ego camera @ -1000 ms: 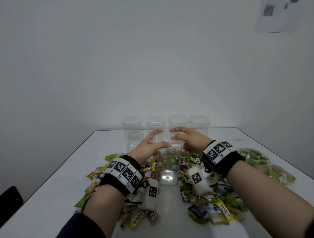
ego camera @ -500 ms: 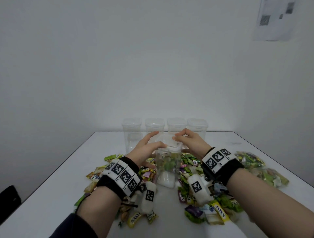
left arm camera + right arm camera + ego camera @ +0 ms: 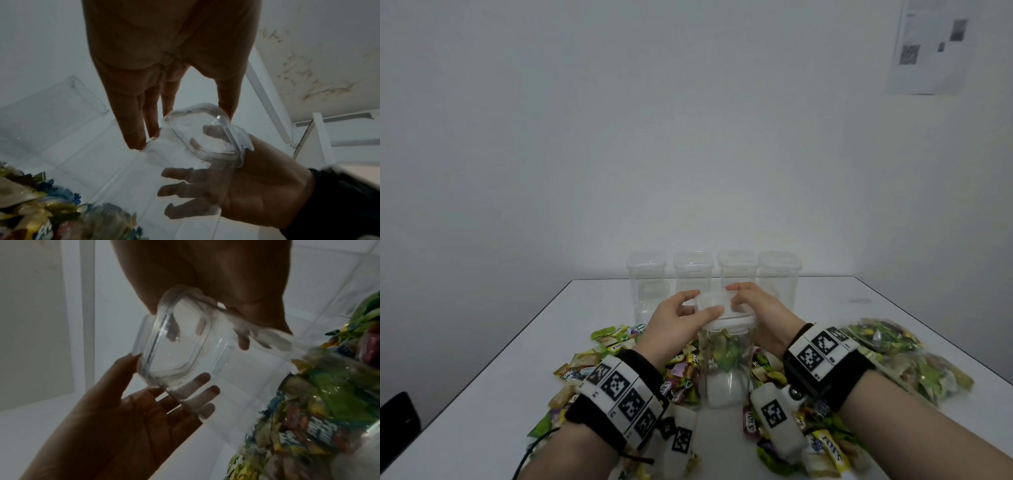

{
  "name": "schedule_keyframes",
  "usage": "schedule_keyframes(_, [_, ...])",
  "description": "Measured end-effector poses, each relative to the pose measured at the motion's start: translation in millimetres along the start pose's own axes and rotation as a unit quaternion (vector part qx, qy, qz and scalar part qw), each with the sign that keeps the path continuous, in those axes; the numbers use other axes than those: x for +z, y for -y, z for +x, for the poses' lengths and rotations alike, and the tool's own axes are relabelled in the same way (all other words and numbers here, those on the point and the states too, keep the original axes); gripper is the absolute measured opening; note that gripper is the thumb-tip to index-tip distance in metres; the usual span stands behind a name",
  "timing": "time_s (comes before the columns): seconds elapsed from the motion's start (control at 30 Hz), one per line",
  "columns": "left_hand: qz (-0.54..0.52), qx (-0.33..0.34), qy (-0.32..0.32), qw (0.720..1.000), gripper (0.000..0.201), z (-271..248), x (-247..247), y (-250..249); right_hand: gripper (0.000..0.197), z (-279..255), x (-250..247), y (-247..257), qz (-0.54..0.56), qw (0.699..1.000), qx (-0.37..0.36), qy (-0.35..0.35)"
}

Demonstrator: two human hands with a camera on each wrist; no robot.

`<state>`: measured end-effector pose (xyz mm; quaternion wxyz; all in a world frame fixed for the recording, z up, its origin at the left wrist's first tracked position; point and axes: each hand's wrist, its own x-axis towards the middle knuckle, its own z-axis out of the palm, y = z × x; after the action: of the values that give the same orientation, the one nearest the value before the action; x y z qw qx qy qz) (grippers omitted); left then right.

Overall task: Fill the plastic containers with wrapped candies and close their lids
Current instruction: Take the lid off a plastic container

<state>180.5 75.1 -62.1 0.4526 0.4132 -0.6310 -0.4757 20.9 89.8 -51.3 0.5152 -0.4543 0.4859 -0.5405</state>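
Observation:
A clear plastic container point(image 3: 725, 373), partly filled with wrapped candies point(image 3: 726, 351), stands upright mid-table. Its clear lid point(image 3: 724, 313) sits on top. My left hand point(image 3: 693, 308) holds the lid's left side, thumb across the near edge and fingers on the far edge. From the right, my right hand point(image 3: 739, 298) grips the lid with curled fingers. In the left wrist view my left hand point(image 3: 185, 123) spans the lid point(image 3: 197, 129), and the right hand point(image 3: 236, 186) shows through the plastic. In the right wrist view my right hand point(image 3: 216, 331) curls over the lid point(image 3: 174, 347), the left hand point(image 3: 133, 402) opposite.
Several empty lidded clear containers point(image 3: 693, 277) stand in a row at the table's far edge. Loose wrapped candies point(image 3: 613, 346) lie heaped on both sides of the container. Clear bags of candies point(image 3: 893, 356) lie at the right. A dark object point(image 3: 397, 421) sits off the table's left edge.
Both hands stayed at the container's top. The right hand's fingers went from lying flat over the lid to curling on it, and the left thumb came across the lid's near edge.

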Motion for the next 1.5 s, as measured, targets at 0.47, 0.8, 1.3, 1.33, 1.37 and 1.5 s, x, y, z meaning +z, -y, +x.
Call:
schedule_keyframes(0.47, [0.076,0.045,-0.022,0.996,0.057,7,-11,3,0.025,11,6,-13,-0.006,0.999,-0.036,-0.039])
schedule_keyframes(0.8, [0.036,0.011,0.103,0.994,0.059,30,-21,4,0.027,11,1,-14,-0.034,0.998,-0.040,-0.025])
schedule_keyframes(1.3, [-0.080,-0.025,0.067,0.994,0.048,28,-2,15,0.015,17,-3,-14,-0.025,0.999,-0.039,-0.016])
schedule_keyframes(1.33, [-0.083,-0.024,0.065,0.994,0.048,27,-1,14,0.015,17,-4,-12,-0.030,0.999,-0.034,-0.017])
schedule_keyframes(1.37, [-0.086,-0.024,0.062,0.994,0.048,27,0,14,0.016,17,-5,-11,-0.029,0.999,-0.027,-0.015])
schedule_keyframes(1.5, [-0.085,-0.023,0.057,0.994,0.048,25,0,14,0.022,13,-16,-4,-0.012,1.000,-0.006,0.011])
